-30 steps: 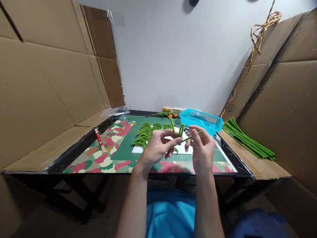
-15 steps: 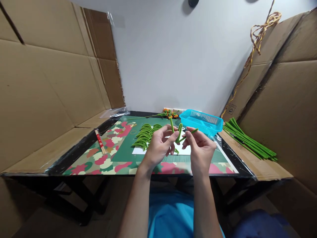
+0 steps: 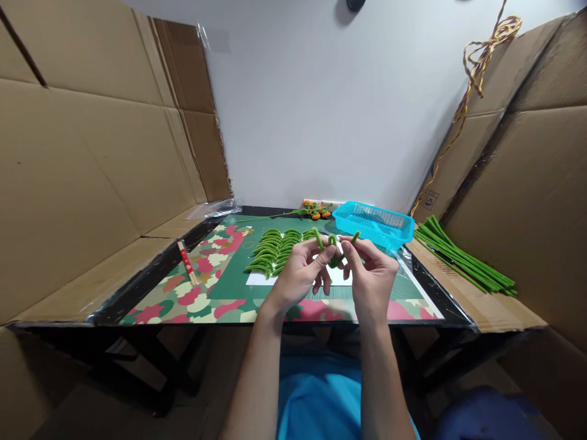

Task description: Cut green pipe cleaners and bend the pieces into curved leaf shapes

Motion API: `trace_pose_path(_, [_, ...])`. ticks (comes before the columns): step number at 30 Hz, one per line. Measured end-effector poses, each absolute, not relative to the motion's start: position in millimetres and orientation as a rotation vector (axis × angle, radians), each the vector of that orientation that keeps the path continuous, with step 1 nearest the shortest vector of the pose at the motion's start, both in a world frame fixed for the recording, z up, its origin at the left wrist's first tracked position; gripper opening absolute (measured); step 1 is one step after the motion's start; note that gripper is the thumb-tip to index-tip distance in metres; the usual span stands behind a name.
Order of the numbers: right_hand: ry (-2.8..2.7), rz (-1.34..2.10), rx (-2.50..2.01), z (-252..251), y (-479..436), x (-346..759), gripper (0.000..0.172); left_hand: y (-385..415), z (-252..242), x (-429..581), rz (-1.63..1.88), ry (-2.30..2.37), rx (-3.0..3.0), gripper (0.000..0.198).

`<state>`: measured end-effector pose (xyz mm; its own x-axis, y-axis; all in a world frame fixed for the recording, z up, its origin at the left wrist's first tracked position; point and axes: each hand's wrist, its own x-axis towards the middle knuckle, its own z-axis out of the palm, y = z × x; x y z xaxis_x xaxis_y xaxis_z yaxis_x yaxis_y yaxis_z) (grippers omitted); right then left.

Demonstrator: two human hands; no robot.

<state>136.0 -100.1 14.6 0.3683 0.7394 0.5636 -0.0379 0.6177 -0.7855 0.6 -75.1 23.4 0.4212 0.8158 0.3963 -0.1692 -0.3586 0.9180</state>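
Between my hands is a green pipe cleaner (image 3: 332, 241), bent into a narrow loop in the middle with an end sticking up at either side. My left hand (image 3: 306, 267) pinches it between thumb and fingers on the left. On the right, my right hand (image 3: 365, 263) grips it in the same way, close to the other hand. Part of the bent stem is hidden behind the fingers. Rows of curved green pipe-cleaner pieces (image 3: 266, 252) lie beyond my left hand on a white sheet (image 3: 259, 279).
A blue plastic basket (image 3: 373, 223) stands at the back right. Straight green pipe cleaners (image 3: 463, 256) lie on cardboard at the right. Orange flowers on green stems (image 3: 316, 211) rest at the back. Red-wrapped chopsticks (image 3: 186, 263) lie left. Cardboard walls (image 3: 101, 140) flank the table.
My hands have come closer together. The loop between them stands lower and rounder, and the right end of the pipe cleaner now points more steeply upward.
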Motion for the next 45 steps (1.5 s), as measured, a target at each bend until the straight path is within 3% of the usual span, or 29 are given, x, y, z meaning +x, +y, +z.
trace_pose_path(8, [-0.949,0.511,-0.762,12.2,-96.5,133.6,0.029,-72.1,22.4,9.0,1.235,0.543,1.488,0.051])
trace_pose_path(15, [-0.824,0.549,-0.726,9.3,-95.0,133.5,0.041,-76.8,23.3,14.1,1.211,0.621,1.53,0.043])
trace_pose_path(30, [-1.011,0.602,-0.762,9.7,-96.2,136.8,0.017,-80.2,18.7,16.4,1.194,0.602,1.513,0.037])
trace_pose_path(45, [-1.094,0.654,-0.791,8.7,-94.9,140.1,0.016,-81.6,18.9,18.4,1.218,0.593,1.525,0.034])
